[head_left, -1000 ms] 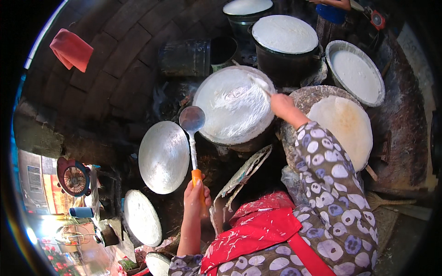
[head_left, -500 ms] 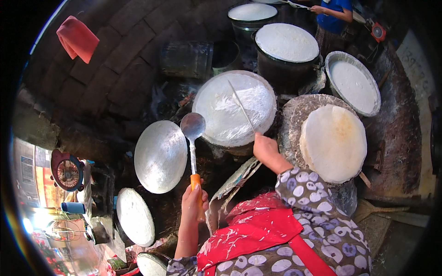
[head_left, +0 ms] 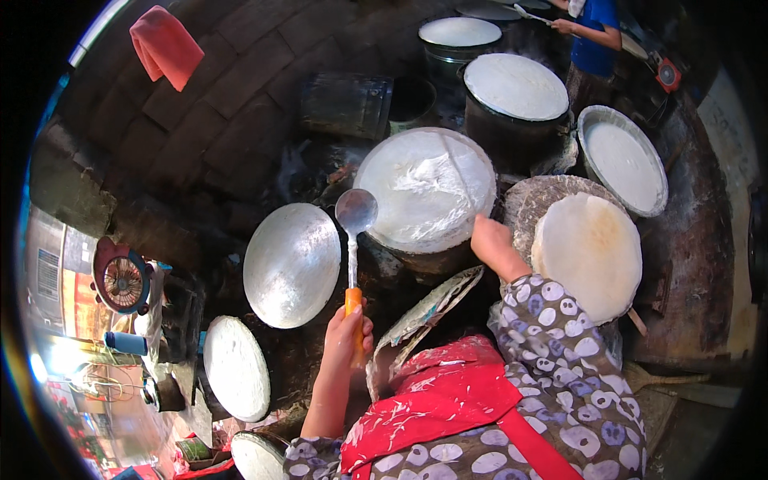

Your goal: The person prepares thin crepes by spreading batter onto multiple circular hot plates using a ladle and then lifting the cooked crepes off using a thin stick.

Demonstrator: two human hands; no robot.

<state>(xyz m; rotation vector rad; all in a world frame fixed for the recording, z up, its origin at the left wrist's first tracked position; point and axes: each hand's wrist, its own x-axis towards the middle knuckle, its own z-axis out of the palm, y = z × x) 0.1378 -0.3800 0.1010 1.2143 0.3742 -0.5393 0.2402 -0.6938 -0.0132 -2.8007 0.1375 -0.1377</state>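
Note:
My left hand (head_left: 344, 332) is closed around the orange handle of a ladle (head_left: 357, 211), whose round metal bowl is raised at the left rim of a round pot top (head_left: 392, 220). Wet white batter or paste is spread over that top, with a thicker rough patch near its middle. My right hand (head_left: 494, 242) is closed at the right edge of the pot top, gripping a thin stick (head_left: 462, 172) that reaches across the white surface and is blurred. To the right of this hand lies a pale round sheet or stack of sheets (head_left: 592, 256) on a rough round stand (head_left: 528, 210).
A domed metal lid (head_left: 292, 266) stands left of the pot. Behind are white-topped pots (head_left: 516, 86) and a basin of white liquid (head_left: 622, 156). A worn flat fan-shaped piece (head_left: 428, 308) is before me. A person in blue (head_left: 594, 36) works at far right.
The whole view has shifted somewhat. My right hand has swung the stick's far end rightward across the white surface, and the thick patch has changed shape. My left hand keeps hold of the ladle.

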